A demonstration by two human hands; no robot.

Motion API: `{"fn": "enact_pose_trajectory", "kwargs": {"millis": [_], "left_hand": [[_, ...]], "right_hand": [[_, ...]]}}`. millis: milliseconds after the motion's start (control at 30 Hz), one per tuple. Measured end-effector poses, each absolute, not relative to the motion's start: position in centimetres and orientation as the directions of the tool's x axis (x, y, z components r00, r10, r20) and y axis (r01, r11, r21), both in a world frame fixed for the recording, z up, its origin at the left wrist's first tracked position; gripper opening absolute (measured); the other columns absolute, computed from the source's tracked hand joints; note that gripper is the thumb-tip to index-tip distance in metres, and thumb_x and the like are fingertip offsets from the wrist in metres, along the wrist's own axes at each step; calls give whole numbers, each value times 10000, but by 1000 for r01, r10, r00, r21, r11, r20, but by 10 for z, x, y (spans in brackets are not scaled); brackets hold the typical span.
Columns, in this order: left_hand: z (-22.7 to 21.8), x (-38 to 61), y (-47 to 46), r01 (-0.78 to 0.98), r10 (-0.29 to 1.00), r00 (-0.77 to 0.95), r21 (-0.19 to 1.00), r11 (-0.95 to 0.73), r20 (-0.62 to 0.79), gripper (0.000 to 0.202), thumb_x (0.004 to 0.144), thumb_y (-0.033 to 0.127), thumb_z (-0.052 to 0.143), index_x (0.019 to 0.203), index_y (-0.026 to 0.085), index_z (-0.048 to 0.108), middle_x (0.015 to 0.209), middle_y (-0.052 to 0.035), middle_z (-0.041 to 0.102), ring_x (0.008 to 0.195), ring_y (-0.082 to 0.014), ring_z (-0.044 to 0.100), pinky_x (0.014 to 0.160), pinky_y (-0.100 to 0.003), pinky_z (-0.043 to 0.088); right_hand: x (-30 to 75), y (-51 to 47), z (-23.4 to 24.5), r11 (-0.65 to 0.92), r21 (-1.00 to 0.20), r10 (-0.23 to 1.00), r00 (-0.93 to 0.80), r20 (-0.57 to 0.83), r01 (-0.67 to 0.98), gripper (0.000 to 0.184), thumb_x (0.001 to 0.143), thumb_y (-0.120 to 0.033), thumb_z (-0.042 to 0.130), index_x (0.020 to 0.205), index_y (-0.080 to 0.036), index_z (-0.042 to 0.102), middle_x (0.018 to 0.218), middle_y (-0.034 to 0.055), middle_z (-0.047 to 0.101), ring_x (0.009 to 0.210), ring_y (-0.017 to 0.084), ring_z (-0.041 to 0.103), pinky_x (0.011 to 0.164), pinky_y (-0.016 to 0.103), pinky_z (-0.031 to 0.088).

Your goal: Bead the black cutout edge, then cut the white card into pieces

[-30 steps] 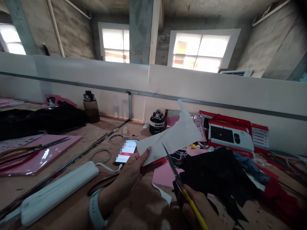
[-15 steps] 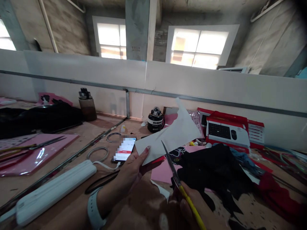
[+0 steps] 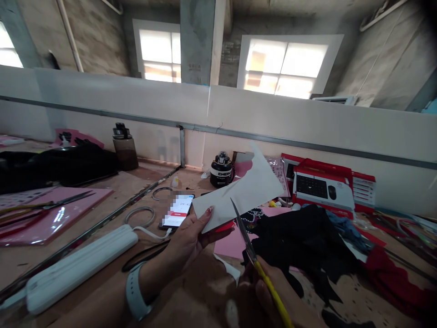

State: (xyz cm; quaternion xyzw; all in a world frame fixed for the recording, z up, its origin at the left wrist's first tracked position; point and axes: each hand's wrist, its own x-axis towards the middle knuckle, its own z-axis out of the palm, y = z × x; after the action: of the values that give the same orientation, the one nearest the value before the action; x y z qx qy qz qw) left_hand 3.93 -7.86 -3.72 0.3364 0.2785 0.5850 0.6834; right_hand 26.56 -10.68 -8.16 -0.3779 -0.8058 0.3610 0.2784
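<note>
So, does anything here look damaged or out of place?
The white sheet in the left hand has an uneven upper edge rising to a narrow tip, as if cut or torn. The black cloth near the right hand lies crumpled, its edges jagged.

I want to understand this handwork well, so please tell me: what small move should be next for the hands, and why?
Probably, the right hand should open the yellow-handled scissors slightly near the white sheet: the blades look nearly closed, and their tip overlaps the sheet in view, while the left hand holds it raised. Whether they touch, I cannot tell.
</note>
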Motion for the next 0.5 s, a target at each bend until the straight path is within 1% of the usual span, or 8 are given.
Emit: {"fn": "enact_pose_trajectory", "kwargs": {"millis": [100,200,367,500], "left_hand": [[-37,40,-79,-603,987,162,793,88,14,297,861,265,661,1140,164,649,1090,-107,718,1112,-286,638,952,-407,536],[-37,40,-78,-599,985,170,796,87,20,299,868,272,651,1147,163,639,1115,-102,711,1105,-280,642,959,-421,532],[-34,40,-79,-598,979,205,793,117,10,312,899,264,612,1181,128,620,1130,-131,702,1092,-278,648,985,-441,516],[-31,40,-80,-588,979,206,800,115,11,320,915,253,588,1206,122,603,1119,-143,706,1088,-288,651,980,-454,518]], "right_hand": [[264,-107,-78,440,-783,824,-545,155,441,537,921,-638,247,919,-174,518,833,85,617,729,199,555,670,297,452],[265,-106,-79,444,-781,819,-552,155,440,521,929,-613,252,918,-167,521,842,83,617,722,193,551,659,294,443],[269,-106,-89,440,-777,827,-540,155,450,521,919,-627,283,909,-172,537,818,50,594,689,170,513,617,276,411],[269,-107,-88,410,-803,831,-540,134,432,544,912,-645,287,917,-165,544,812,45,590,679,162,504,609,271,408]]}}
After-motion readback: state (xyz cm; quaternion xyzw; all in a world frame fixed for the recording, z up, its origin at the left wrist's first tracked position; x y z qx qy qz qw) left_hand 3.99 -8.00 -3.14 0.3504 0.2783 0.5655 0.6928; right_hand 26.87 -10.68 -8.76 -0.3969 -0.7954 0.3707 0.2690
